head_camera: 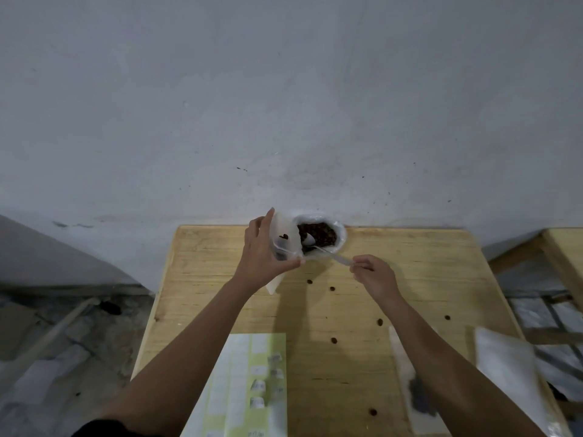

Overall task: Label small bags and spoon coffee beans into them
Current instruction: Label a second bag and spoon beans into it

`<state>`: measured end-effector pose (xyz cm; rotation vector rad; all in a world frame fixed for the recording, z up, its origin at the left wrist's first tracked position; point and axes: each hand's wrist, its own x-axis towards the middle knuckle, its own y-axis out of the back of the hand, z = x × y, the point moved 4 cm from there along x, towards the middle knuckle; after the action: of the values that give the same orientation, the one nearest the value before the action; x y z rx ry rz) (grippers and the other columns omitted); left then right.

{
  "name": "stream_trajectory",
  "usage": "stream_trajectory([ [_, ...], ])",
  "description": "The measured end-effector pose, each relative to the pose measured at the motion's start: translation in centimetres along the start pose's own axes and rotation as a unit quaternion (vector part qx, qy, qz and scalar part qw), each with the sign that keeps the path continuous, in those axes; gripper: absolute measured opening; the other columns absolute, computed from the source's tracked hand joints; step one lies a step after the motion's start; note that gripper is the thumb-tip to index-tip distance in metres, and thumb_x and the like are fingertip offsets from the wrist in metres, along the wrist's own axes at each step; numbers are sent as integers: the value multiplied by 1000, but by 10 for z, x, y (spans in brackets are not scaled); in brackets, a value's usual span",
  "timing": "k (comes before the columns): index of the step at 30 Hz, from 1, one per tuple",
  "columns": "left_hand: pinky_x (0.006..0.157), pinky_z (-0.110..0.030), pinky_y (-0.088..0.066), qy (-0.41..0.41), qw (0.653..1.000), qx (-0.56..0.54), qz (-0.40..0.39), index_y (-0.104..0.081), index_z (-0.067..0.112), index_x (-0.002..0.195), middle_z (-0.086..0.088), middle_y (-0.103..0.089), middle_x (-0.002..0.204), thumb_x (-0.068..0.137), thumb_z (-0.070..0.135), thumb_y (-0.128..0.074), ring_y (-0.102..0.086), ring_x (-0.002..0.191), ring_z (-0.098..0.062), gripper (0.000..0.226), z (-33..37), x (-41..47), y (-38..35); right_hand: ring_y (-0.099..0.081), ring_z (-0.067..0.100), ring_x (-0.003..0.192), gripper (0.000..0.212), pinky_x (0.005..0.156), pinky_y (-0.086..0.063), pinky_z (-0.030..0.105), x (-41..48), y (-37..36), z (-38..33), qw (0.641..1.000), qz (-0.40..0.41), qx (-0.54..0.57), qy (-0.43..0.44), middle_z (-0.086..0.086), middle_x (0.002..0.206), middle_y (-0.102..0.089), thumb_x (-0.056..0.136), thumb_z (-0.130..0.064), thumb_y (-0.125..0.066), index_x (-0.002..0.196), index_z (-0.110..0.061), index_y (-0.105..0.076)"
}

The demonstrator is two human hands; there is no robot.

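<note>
Pale wood forms the table [410, 279], seen from above and pushed against a grey wall [284, 105]. At the far edge sits a large bag [340, 239] of clear plastic, mouth open upward, filled with dark coffee beans [321, 233].

The right hand [373, 277] pinches the very end of a spoon [328, 252] between thumb and fingertips. The spoon's long axis runs diagonally, with the handle at the near right and the bowl pointing to the far left. All of the spoon reaches out beyond the grip, away from the person. Its bowl lies inside the large bag's mouth, on top of the beans.

The left hand [262, 247] grips a small bag [284, 238] of translucent plastic, held raised just left of the large bag and touching its rim. The fingers wrap behind the small bag and the thumb presses across its lower front. Its long axis stands roughly upright, and most of it rises above the thumb. A few beans show through its side. Where its mouth faces cannot be told.

Loose beans [332, 288] lie scattered over the table between the arms and nearer the person. A green and white label sheet [249, 383] lies at the near edge under the left forearm. A stack of empty bags [504, 373] lies at the near right.
</note>
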<state>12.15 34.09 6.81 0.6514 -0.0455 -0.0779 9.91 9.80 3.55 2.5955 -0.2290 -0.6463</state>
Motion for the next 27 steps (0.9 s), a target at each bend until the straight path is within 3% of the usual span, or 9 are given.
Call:
stream_trajectory([
  [3, 99, -30, -27, -15, 1000, -4, -6, -9, 28, 148, 1, -22, 139, 55, 58, -79, -19, 129, -12, 120, 11, 0, -9, -62, 25, 100, 20, 85, -48, 32, -10, 20, -5, 998, 56, -22, 37, 1, 96, -63, 88, -13, -59, 108, -11, -65],
  [7, 98, -29, -29, -41, 999, -3, -21, -9, 27, 148, 1, -21, 140, 60, 47, -84, -18, 131, -13, 117, 31, 1, -23, -65, 20, 96, 20, 91, -53, 41, -32, 24, -40, 989, -10, 79, 121, 3, 94, -68, 89, -16, -61, 108, -23, -64],
  [9, 96, -27, -28, -55, 998, 0, -24, -9, 24, 148, 0, -22, 140, 61, 47, -83, -19, 130, -13, 117, 42, 2, -29, -65, 12, 97, 26, 89, -53, 32, -45, 22, -64, 980, -58, 77, 173, -2, 97, -69, 90, -22, -60, 116, -24, -63],
  [12, 97, -26, -28, -76, 997, 5, -23, -11, 22, 148, -2, -23, 140, 60, 48, -83, -22, 130, -17, 117, 58, 5, -34, -61, -3, 94, 27, 81, -46, 7, -60, 23, -89, 971, -93, 2, 223, -12, 102, -66, 91, -23, -59, 117, -21, -64],
  [15, 98, -27, -32, -86, 996, -12, -29, -11, 22, 148, -3, -22, 141, 61, 46, -83, -23, 130, -18, 116, 73, 5, -37, -58, -5, 88, 21, 72, -42, 1, -62, 26, -99, 966, -87, -63, 235, -14, 97, -65, 89, -22, -61, 108, -16, -69],
  [18, 101, -31, -33, -92, 995, -12, -25, -12, 24, 148, -2, -23, 141, 57, 49, -84, -23, 130, -16, 119, 85, 5, -40, -64, 7, 83, 12, 69, -45, 8, -58, 35, -102, 967, -46, -79, 237, -4, 90, -71, 86, -15, -64, 92, -11, -73],
  [21, 94, -25, -33, -77, 995, -54, -16, -13, 28, 148, 7, -27, 134, 57, 47, -85, -26, 121, -7, 117, 95, 5, -38, -64, 10, 79, 10, 73, -48, 14, -53, 55, -102, 965, 27, -90, 243, 2, 86, -73, 84, -11, -64, 81, -8, -73],
  [24, 86, -16, -35, -82, 990, -115, -18, -22, 29, 145, 10, -39, 124, 70, 39, -79, -40, 113, -5, 96, 111, 6, -31, -60, 4, 75, 8, 69, -44, 2, -50, 82, -108, 956, 103, -63, 267, -1, 84, -71, 85, -10, -65, 83, -10, -73],
  [27, 76, -16, -48, -99, 974, -202, 2, -36, 26, 139, 0, -55, 109, 85, 27, -68, -58, 92, -8, 63, 136, 10, -22, -60, 4, 75, 11, 68, -44, 2, -52, 105, -122, 940, 149, 8, 307, -7, 81, -67, 86, -6, -64, 83, -15, -70],
])
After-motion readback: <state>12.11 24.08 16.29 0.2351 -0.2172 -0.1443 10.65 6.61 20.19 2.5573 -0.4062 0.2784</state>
